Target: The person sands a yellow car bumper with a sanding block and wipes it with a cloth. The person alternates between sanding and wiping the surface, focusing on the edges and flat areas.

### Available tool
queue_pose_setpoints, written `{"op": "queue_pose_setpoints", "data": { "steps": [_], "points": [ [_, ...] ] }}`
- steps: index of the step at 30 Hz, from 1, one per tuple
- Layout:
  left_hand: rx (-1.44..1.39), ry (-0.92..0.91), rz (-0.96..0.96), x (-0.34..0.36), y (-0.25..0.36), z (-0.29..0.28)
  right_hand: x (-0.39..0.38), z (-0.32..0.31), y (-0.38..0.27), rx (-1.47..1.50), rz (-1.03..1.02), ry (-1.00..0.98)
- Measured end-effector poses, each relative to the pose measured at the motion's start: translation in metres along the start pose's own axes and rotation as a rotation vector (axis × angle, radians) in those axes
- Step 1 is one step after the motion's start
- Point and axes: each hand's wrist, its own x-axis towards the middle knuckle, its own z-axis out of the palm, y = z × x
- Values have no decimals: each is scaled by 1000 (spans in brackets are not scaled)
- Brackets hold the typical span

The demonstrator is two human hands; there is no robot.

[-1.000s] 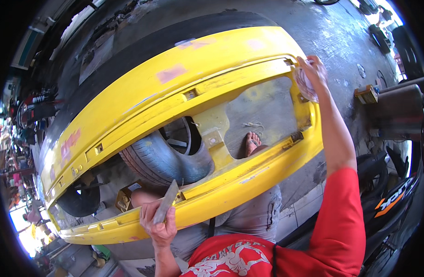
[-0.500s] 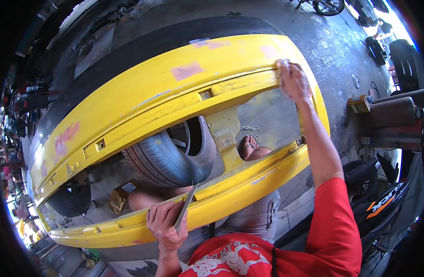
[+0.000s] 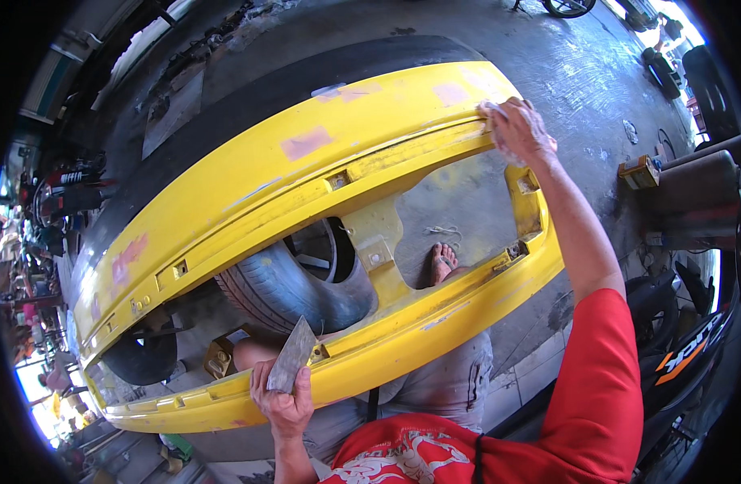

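A long yellow car bumper [image 3: 249, 194] with pinkish filler patches lies across my lap, resting on a tyre [image 3: 294, 290]. My left hand [image 3: 283, 397] grips a grey metal scraper blade [image 3: 291, 356] at the bumper's near edge. My right hand [image 3: 517, 129] presses a pale cloth or sanding pad against the bumper's upper right rim; the pad is mostly hidden under my fingers. My bare foot [image 3: 441, 264] shows through the bumper's opening.
A second tyre [image 3: 140, 359] lies under the bumper's left end. A small yellow box [image 3: 638, 171] and a dark cylinder [image 3: 697, 194] stand at the right on the concrete floor. A motorbike body [image 3: 685, 355] is at lower right. Clutter lines the left edge.
My right hand has slid left along the bumper's upper rim from its right corner. My left hand has risen slightly with the scraper. The view has shifted a little.
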Motion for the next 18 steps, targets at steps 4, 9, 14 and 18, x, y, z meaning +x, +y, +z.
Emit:
{"op": "queue_pose_setpoints", "data": {
  "steps": [4,9,14,18],
  "points": [
    [4,0,12,-1,-1,2,6,-12,30,-142,263,-58],
    [-18,2,-1,-2,-2,1,-1,1,62,-1,670,3],
    [-40,-26,-9,-4,-5,2,-15,29,78,-9,510,10],
    [-5,-40,-7,-6,-6,1,3,26,71,108,504,-35]
  ]
}}
